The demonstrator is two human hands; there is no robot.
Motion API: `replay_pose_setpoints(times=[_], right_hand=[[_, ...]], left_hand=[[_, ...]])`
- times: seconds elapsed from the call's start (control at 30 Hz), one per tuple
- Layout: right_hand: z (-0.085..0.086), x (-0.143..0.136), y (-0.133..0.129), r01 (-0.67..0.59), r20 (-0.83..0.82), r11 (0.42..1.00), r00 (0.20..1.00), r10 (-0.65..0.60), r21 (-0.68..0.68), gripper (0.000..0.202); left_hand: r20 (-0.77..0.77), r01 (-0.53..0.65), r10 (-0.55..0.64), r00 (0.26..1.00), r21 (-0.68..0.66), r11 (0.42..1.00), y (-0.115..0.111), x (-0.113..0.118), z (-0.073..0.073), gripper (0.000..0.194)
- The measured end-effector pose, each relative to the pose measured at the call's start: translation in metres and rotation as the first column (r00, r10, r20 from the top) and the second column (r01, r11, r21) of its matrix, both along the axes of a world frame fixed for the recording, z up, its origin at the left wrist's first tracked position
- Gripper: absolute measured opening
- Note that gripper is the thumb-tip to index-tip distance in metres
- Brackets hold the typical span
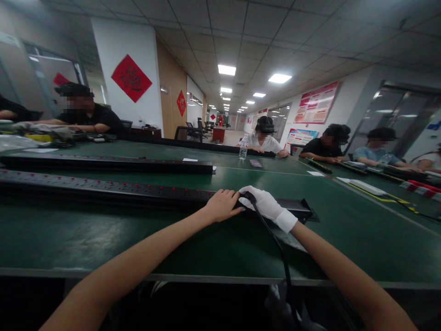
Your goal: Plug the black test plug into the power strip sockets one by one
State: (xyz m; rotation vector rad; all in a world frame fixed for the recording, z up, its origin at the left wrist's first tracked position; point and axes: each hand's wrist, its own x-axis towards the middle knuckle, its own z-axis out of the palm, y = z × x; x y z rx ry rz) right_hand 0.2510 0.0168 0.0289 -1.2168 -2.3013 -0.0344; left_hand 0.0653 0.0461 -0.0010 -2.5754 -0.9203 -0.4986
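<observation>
A long black power strip [138,189], dotted with red marks along its top, lies across the green table in front of me. My left hand [223,205], bare, grips it near its right part, fingers over the top and thumb along the near side. Beside it, my right hand [263,203] in a white glove is closed around a black cable plug [248,197] held at the strip's upper face. From the plug a black cable [280,248] runs down over the table's front edge. The plug's front end is hidden, so whether it sits in a socket cannot be told.
A second black strip [110,164] lies parallel behind, and a third [200,147] farther back. A water bottle [243,150] and small stacked labels [255,163] stand beyond my hands. Several people sit around the table [103,239]. A white power strip [367,187] lies at right.
</observation>
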Motion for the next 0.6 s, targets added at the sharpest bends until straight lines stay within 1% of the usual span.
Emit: replay_pose_setpoints(times=[0.6], right_hand=[[0.0015, -0.0006, -0.0017, -0.005, -0.006, 1.0, 1.0, 0.005, 0.012, 0.028]], left_hand=[[-0.002, 0.006, -0.006, 1.0, -0.015, 1.0, -0.0021, -0.0002, 0.0021, 0.053]])
